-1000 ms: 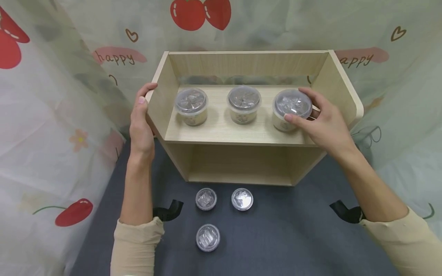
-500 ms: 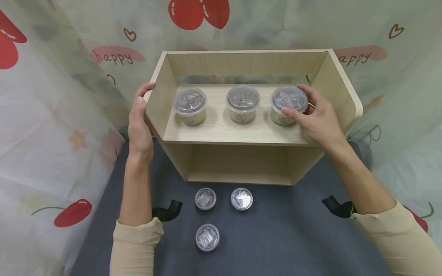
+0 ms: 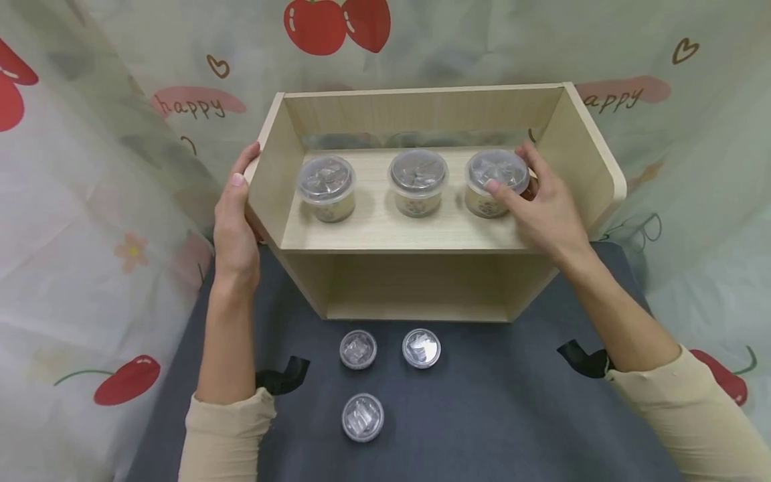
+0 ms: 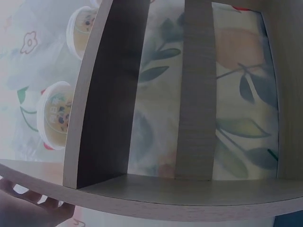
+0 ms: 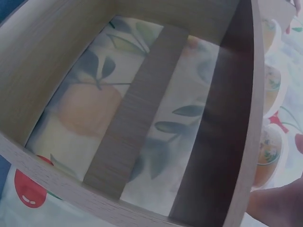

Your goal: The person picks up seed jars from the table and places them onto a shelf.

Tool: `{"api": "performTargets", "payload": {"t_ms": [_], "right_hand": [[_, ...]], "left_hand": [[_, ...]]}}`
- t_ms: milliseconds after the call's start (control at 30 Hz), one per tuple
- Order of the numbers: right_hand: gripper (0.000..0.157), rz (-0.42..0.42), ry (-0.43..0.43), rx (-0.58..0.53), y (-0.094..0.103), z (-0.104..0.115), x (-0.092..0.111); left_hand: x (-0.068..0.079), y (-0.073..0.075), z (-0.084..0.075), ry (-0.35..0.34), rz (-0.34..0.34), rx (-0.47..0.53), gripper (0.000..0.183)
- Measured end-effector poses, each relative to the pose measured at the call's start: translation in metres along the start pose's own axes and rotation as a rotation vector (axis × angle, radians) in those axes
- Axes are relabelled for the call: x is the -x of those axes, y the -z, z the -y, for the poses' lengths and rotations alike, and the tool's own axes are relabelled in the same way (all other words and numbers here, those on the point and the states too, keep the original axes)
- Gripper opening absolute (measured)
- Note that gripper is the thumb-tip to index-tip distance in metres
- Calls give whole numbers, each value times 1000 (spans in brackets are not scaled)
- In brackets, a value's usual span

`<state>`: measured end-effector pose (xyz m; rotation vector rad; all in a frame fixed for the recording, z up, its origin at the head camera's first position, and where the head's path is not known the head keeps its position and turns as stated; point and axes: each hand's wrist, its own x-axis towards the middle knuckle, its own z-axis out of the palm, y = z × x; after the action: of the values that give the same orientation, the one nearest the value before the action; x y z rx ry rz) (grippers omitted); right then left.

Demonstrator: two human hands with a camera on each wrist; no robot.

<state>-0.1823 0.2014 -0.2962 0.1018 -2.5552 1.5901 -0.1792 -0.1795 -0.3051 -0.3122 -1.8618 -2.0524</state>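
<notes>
My left hand grips the left side panel of a pale wooden two-tier shelf, thumb in front and fingertips over the edge. On its upper board stand three round lidded plastic tubs in a row. My right hand holds the right tub between thumb and fingers; that tub is upright. The middle tub and left tub stand apart from either hand. From the right wrist, the held tub shows a printed side, with part of my hand below it.
Several small things lie about: three round lidded containers, one back left, one back right and one nearer, on the dark cloth-covered table. A printed curtain hangs close behind the shelf and along both sides.
My right hand has slid the right tub back and slightly left, roughly level with the other two. My left hand keeps its hold on the shelf. The head view has shifted a little.
</notes>
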Motion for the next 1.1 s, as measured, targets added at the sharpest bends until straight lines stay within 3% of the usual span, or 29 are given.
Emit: {"api": "performTargets", "payload": {"t_ms": [200, 467, 733, 933, 1100], "right_hand": [[83, -31, 84, -62, 2, 5, 6], [74, -103, 222, -15, 10, 17, 15], [70, -124, 305, -18, 18, 31, 21], [65, -148, 341, -31, 32, 43, 28], [59, -170, 371, -38, 44, 47, 35]], "left_hand": [[2, 1, -5, 26, 0, -19, 44], [8, 9, -28, -6, -14, -291, 36], [20, 10, -44, -182, -74, -386, 31], [35, 13, -57, -264, -39, -575, 32], [51, 14, -61, -305, 9, -655, 33]]}}
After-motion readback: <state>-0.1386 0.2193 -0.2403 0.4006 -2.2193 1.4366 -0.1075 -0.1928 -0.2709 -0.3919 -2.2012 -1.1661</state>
